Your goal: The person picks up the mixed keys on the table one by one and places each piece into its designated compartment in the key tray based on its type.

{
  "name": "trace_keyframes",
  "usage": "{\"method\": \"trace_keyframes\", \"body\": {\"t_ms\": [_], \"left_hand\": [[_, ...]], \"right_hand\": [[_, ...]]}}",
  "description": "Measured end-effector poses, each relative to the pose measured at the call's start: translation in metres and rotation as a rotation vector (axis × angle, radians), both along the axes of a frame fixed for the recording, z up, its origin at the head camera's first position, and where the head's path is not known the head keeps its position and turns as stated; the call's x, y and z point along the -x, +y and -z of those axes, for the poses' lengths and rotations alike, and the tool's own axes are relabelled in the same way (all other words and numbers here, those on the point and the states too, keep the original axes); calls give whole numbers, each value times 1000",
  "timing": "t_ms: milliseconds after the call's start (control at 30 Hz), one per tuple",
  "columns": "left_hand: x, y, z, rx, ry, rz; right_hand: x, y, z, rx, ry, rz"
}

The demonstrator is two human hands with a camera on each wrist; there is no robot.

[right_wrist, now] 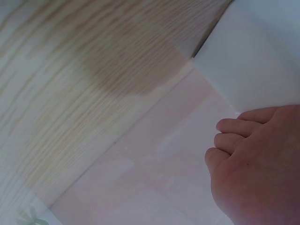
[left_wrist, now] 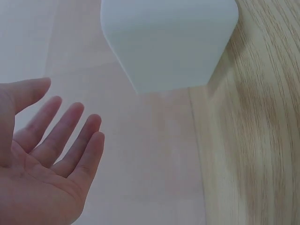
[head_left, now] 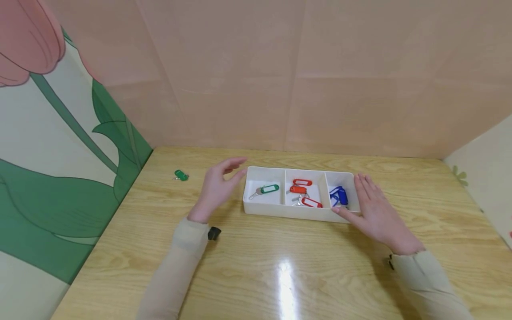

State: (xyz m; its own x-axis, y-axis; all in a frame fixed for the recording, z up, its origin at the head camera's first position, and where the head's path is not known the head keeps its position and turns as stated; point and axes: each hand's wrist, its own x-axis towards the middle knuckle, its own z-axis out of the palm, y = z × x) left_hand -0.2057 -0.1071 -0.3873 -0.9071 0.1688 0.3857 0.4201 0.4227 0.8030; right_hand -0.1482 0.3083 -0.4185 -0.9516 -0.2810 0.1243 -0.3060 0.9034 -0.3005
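Observation:
A white tray (head_left: 264, 209) with three compartments stands on the wooden table. A green key tag (head_left: 270, 188) with a key lies in its left compartment. Several red key tags (head_left: 298, 190) with keys fill the middle one, and blue key tags (head_left: 342, 195) sit in the right one. My left hand (head_left: 219, 184) hovers just off the tray's left end, fingers loosely bent and holding nothing; the left wrist view shows a gap between hand and tray. My right hand (head_left: 374, 212) rests against the tray's right end, its fingers extended and the thumb at the front rim.
Another green key tag (head_left: 182, 175) with a key lies on the table (head_left: 240, 266) to the left, apart from the tray. A pinkish covering (head_left: 224, 89) rises behind the table, and a wall with painted leaves (head_left: 48, 204) borders the left side.

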Motion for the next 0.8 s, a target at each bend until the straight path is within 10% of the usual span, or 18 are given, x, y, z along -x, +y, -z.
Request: {"method": "trace_keyframes", "body": {"t_ms": [800], "left_hand": [[-6, -27, -3, 56, -42, -55]], "right_hand": [[-2, -2, -3, 6, -2, 2]]}}
